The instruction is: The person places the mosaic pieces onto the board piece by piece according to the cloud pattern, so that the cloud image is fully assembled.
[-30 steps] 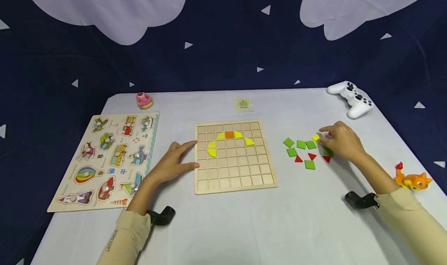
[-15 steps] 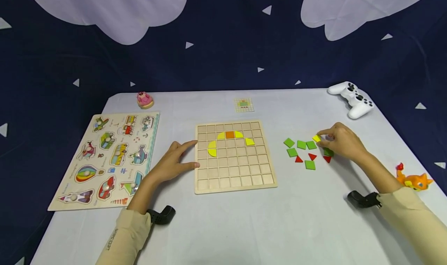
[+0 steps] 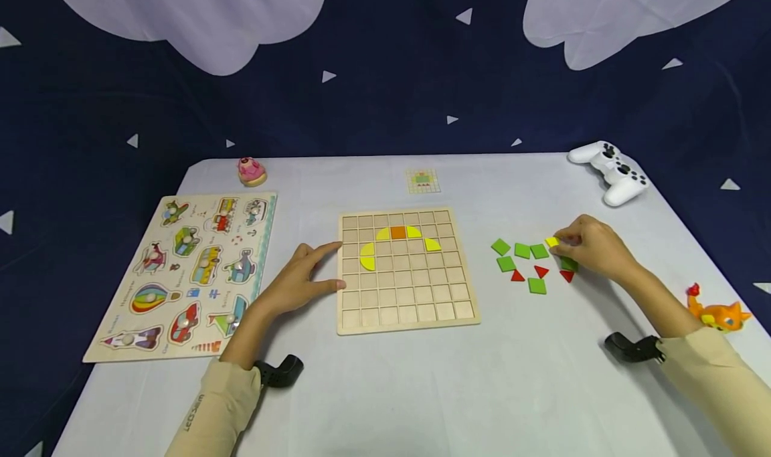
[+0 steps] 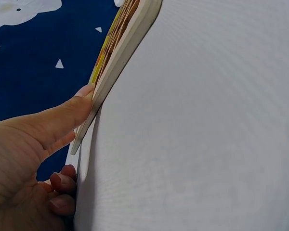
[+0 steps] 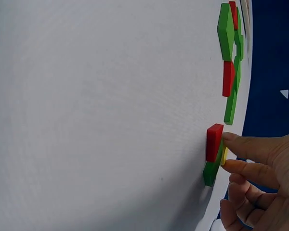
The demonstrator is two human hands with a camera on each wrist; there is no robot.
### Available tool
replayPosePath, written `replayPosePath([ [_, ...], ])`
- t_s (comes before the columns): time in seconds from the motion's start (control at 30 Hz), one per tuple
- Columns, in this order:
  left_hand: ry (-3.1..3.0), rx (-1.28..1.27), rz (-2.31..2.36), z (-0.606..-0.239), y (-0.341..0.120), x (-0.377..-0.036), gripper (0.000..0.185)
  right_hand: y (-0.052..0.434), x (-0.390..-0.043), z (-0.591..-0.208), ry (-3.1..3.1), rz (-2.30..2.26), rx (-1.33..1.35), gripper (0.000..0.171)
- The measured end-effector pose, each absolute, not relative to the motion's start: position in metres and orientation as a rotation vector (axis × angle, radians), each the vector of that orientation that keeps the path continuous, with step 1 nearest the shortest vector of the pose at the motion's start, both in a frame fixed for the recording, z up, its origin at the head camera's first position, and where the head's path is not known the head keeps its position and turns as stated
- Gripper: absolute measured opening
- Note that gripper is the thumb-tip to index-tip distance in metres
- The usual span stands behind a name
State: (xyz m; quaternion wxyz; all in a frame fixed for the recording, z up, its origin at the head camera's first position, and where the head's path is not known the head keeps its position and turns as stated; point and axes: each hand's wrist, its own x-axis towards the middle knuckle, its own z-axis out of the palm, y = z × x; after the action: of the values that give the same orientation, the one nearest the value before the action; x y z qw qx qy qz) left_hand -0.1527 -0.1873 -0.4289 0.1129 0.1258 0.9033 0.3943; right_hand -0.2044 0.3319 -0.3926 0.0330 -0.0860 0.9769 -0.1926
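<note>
A wooden grid board (image 3: 405, 295) lies in the middle of the table, holding several yellow rounded pieces (image 3: 368, 263) and an orange square (image 3: 398, 233). At its left edge, my left hand (image 3: 295, 284) touches the rim with the thumb and a straight index finger; the left wrist view shows the thumb against the board's side (image 4: 116, 67). My right hand (image 3: 593, 248) pinches a small yellow tile (image 3: 551, 241) between thumb and index finger, also visible in the right wrist view as a thin yellow edge (image 5: 224, 156). Green square tiles (image 3: 537, 286) and red triangles (image 3: 518, 276) lie beside that hand.
A picture puzzle board (image 3: 199, 283) lies at the left, with a pink cupcake-like toy (image 3: 251, 172) behind it. A small pattern card (image 3: 423, 180) lies beyond the grid board. A white game controller (image 3: 611, 172) and an orange toy animal (image 3: 719, 315) are at the right.
My right hand has drawn slightly right and nearer, with its thumb and index finger closing together on the yellow tile. My left hand stays at the board's edge.
</note>
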Motion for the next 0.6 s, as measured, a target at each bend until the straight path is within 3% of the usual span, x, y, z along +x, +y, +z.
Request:
replayPosePath([
  [0.6,2.653,0.377,1.156,-0.426,-0.188,-0.152,0.077,0.314,-0.207,-0.392,3.087,-0.653,-0.263,0.037],
])
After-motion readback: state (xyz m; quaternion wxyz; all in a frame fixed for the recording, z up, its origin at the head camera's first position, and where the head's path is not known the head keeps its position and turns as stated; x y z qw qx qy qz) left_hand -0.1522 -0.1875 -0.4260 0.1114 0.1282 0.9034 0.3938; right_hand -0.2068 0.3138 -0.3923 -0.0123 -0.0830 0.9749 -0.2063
